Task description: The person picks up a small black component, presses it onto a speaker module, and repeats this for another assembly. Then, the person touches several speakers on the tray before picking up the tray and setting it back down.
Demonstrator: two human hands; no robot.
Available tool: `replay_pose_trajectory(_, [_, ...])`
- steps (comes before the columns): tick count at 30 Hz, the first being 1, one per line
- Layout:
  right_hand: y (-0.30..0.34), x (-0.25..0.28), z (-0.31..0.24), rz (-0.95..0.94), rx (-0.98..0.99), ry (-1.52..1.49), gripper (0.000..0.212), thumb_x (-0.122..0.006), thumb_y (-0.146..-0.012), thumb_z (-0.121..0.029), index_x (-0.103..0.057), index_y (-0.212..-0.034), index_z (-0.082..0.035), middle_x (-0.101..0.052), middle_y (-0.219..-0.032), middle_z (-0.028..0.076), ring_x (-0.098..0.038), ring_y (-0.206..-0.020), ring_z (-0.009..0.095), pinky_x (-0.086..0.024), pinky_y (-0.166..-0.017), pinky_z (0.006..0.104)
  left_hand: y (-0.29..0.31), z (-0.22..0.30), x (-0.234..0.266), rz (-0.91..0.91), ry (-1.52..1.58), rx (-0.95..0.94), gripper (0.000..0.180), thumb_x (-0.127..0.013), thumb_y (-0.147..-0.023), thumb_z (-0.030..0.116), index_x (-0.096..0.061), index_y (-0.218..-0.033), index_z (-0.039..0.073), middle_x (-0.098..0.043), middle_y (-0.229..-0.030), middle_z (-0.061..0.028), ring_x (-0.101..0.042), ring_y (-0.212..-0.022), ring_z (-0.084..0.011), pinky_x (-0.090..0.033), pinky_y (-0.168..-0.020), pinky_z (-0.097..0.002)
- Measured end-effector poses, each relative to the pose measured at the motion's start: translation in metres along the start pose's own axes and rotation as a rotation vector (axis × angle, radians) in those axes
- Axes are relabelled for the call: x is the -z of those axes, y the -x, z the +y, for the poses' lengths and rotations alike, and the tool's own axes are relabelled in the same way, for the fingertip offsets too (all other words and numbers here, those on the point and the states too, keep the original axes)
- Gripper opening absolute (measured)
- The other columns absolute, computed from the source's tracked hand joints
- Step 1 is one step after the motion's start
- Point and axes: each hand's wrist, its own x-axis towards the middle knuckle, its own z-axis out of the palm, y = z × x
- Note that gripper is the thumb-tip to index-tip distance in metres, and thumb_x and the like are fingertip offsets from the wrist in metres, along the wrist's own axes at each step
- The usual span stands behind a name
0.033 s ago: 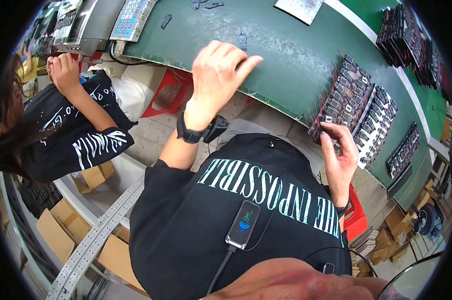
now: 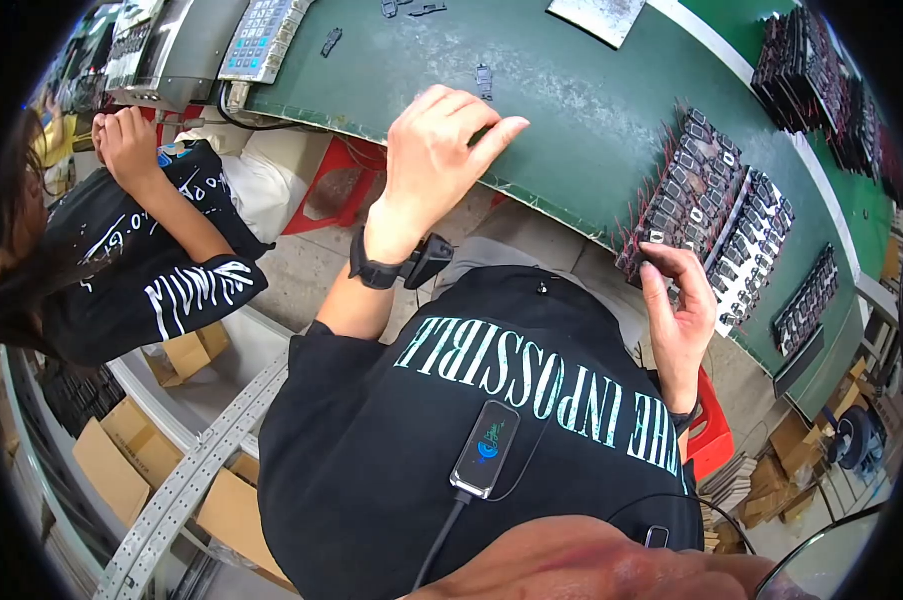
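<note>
My left hand (image 2: 435, 165) is raised over the near edge of the green worktable (image 2: 572, 160), thumb stretched out and fingers loosely bent, with nothing seen in it. Just beyond it lies a small black plastic part (image 2: 484, 82). My right hand (image 2: 684, 315) is at the near corner of a tray of black parts with red wires (image 2: 694, 185). Its thumb and fingers are apart, with no held thing visible; whether the fingertips touch the tray I cannot tell. Right of that tray is a white sheet bearing rows of black parts (image 2: 757, 245).
Stacked wired trays (image 2: 807, 75) stand at the far right, another row of black parts (image 2: 807, 300) nearer. A machine with a keypad (image 2: 264, 40) sits at the far left. A co-worker's hand (image 2: 130, 145) is on the left. Red stools (image 2: 342, 185) stand below the table.
My left hand has shifted very slightly to the right. My right hand and the parts on the table look the same.
</note>
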Motion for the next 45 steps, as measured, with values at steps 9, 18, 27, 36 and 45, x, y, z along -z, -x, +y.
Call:
replay_pose_trajectory(9, [0.007,-0.002,0.004,0.038,-0.003,-0.023,0.021,-0.068,-0.088,0.001,-0.07,-0.108,-0.001,-0.068,-0.095,0.007,-0.063,-0.085,0.014,-0.049,-0.08,0.0263,-0.033,-0.051,0.005,-0.147,0.048,-0.151,0.021,-0.069,-0.089,0.014,-0.072,-0.109,0.015,-0.066,-0.094,-0.005,-0.065,-0.082,-0.0257,-0.053,-0.074,-0.0349])
replay_pose_trajectory(18, [0.015,-0.001,0.015,0.021,-0.044,-0.071,0.022,-0.065,-0.094,-0.001,-0.065,-0.116,0.001,-0.066,-0.107,0.004,-0.06,-0.095,0.01,-0.047,-0.086,0.0228,-0.018,-0.047,0.003,-0.09,0.016,-0.204,0.025,-0.073,-0.086,0.015,-0.071,-0.11,0.012,-0.066,-0.092,-0.0043,-0.066,-0.081,-0.0218,-0.053,-0.072,-0.0323])
replay_pose_trajectory(27, [0.006,0.007,0.03,0.056,-0.174,-0.414,0.02,-0.063,-0.095,0.0,-0.064,-0.115,0.001,-0.066,-0.106,0.005,-0.064,-0.093,0.011,-0.051,-0.084,0.0244,0.004,0.039,-0.024,0.139,0.485,-0.018,0.024,-0.078,-0.081,0.011,-0.072,-0.104,0.007,-0.074,-0.085,-0.0067,-0.072,-0.073,-0.0186,-0.057,-0.063,-0.028])
replay_pose_trajectory(36, [-0.024,0.016,0.033,0.102,0.115,-0.467,0.017,-0.061,-0.096,0.0,-0.064,-0.113,0.002,-0.067,-0.105,0.007,-0.065,-0.093,0.013,-0.053,-0.085,0.0254,0.017,0.103,-0.061,0.073,0.553,-0.117,0.028,-0.077,-0.08,0.0,-0.071,-0.108,-0.002,-0.075,-0.09,-0.0094,-0.075,-0.08,-0.0156,-0.058,-0.072,-0.026])
replay_pose_trajectory(45, [-0.023,0.024,0.072,0.073,-0.128,-0.483,0.022,-0.066,-0.094,-0.003,-0.064,-0.115,0.002,-0.067,-0.103,0.004,-0.064,-0.092,0.01,-0.052,-0.084,0.0234,0.027,0.14,-0.077,-0.22,0.972,0.338,0.029,-0.07,-0.09,0.0,-0.067,-0.119,-0.003,-0.074,-0.1,-0.0076,-0.07,-0.091,-0.0111,-0.056,-0.079,-0.023])
